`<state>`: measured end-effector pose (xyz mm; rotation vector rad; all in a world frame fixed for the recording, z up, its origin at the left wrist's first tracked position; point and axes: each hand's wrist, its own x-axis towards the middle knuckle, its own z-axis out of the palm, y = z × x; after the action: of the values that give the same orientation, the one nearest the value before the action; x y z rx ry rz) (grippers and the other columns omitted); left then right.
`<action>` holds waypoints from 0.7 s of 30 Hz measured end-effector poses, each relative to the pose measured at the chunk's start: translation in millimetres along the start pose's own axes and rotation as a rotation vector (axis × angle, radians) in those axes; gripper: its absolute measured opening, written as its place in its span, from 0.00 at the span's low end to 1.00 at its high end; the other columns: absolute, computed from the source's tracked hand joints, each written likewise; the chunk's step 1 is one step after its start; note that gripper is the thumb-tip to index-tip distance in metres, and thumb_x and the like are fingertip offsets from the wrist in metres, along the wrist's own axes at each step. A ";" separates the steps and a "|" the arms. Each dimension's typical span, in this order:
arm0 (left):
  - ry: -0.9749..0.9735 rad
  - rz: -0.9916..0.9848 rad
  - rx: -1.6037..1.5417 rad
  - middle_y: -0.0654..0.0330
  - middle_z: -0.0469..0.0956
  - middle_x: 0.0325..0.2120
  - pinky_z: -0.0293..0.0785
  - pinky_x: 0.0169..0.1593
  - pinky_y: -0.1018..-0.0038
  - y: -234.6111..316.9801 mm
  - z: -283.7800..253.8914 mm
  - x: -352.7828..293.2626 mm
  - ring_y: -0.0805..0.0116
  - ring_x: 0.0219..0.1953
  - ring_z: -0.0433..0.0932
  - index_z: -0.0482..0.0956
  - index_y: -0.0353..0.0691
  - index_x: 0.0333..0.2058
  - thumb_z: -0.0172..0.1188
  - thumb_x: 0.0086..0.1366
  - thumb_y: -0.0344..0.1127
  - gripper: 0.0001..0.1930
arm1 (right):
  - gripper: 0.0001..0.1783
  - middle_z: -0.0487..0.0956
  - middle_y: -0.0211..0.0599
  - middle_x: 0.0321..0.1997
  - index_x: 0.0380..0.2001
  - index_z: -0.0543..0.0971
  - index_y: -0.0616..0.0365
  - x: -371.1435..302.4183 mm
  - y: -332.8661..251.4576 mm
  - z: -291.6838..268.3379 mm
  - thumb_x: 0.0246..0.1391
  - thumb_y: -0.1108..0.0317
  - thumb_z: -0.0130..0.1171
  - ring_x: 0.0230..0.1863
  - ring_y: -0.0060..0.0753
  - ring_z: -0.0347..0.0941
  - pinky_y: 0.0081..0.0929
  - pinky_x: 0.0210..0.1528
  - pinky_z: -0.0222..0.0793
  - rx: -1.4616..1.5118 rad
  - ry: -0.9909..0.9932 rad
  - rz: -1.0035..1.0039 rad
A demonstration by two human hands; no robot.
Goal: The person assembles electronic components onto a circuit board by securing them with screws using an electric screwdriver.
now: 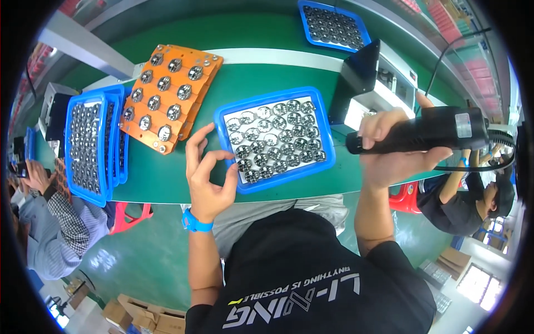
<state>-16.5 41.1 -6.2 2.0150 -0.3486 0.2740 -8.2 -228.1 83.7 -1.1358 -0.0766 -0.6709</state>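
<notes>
In my right hand (384,161) is a black corded electric screwdriver (439,131), gripped near its front end. It lies roughly level, with its narrow end to the left and its cable leaving at the right. My left hand (210,181), with a blue band at the wrist, is at the left rim of a blue tray (329,146). Its fingers are curved and apart, thumb and forefinger tips close to the tray's lower left parts; I see nothing between them. Rows of small round black-and-silver parts (285,135) lie on the tray's white liner.
An orange fixture (169,64) bearing several round parts leans at the left, beside stacked blue trays (104,189). A black-and-white boxy machine (370,83) stands right of my tray. Another filled blue tray (334,25) lies farther back. People work at both sides.
</notes>
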 end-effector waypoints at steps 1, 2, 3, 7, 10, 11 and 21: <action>-0.014 0.024 0.000 0.42 0.68 0.58 0.64 0.62 0.49 -3.8 0.2 -0.5 0.43 0.61 0.68 0.81 0.35 0.29 0.64 0.49 0.25 0.07 | 0.56 0.68 0.38 0.14 0.60 0.59 0.58 -3.5 4.6 10.3 0.50 0.16 0.31 0.11 0.31 0.61 0.28 0.17 0.62 0.045 -0.026 0.028; -0.029 0.048 -0.001 0.42 0.68 0.58 0.63 0.62 0.49 -6.6 0.4 -0.8 0.43 0.61 0.68 0.82 0.35 0.30 0.64 0.49 0.25 0.07 | 0.57 0.68 0.38 0.14 0.62 0.58 0.58 -6.3 9.2 19.8 0.50 0.16 0.30 0.11 0.31 0.61 0.28 0.16 0.62 0.089 -0.050 0.056; -0.027 0.070 0.002 0.43 0.68 0.57 0.67 0.60 0.53 -6.9 0.7 -0.5 0.43 0.60 0.67 0.82 0.36 0.30 0.63 0.47 0.23 0.08 | 0.56 0.68 0.39 0.14 0.62 0.57 0.57 -8.0 13.5 28.3 0.51 0.16 0.30 0.10 0.31 0.60 0.28 0.16 0.63 0.121 -0.070 0.093; -0.053 0.114 0.068 0.43 0.68 0.57 0.66 0.60 0.56 -8.4 -0.5 -0.3 0.43 0.58 0.69 0.84 0.36 0.31 0.64 0.50 0.26 0.07 | 0.55 0.68 0.39 0.14 0.62 0.57 0.56 -13.8 23.1 36.7 0.51 0.16 0.28 0.11 0.31 0.61 0.29 0.16 0.62 0.141 -0.055 0.117; -0.030 0.059 0.011 0.44 0.68 0.58 0.65 0.61 0.52 -11.9 0.1 -1.2 0.45 0.61 0.68 0.84 0.37 0.32 0.65 0.52 0.24 0.08 | 0.50 0.66 0.35 0.16 0.62 0.62 0.53 -16.4 24.7 42.9 0.56 0.20 0.29 0.11 0.29 0.60 0.29 0.18 0.59 0.068 -0.057 0.186; -0.030 0.058 0.009 0.44 0.68 0.58 0.65 0.61 0.52 -11.2 0.0 0.0 0.45 0.61 0.68 0.84 0.37 0.32 0.65 0.52 0.24 0.08 | 0.50 0.66 0.35 0.16 0.62 0.62 0.53 -18.2 26.1 42.7 0.56 0.20 0.29 0.11 0.29 0.60 0.29 0.18 0.59 0.066 -0.058 0.186; -0.312 0.264 0.227 0.48 0.69 0.57 0.69 0.58 0.57 11.5 -15.2 43.7 0.44 0.59 0.68 0.81 0.32 0.28 0.67 0.48 0.20 0.07 | 0.49 0.66 0.36 0.15 0.61 0.62 0.53 -30.8 26.5 23.2 0.56 0.20 0.28 0.12 0.30 0.61 0.30 0.19 0.60 0.063 -0.057 0.177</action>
<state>19.4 44.2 24.9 2.2389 -0.8146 0.1667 -12.6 -187.6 60.6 -1.0871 -0.0449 -0.4757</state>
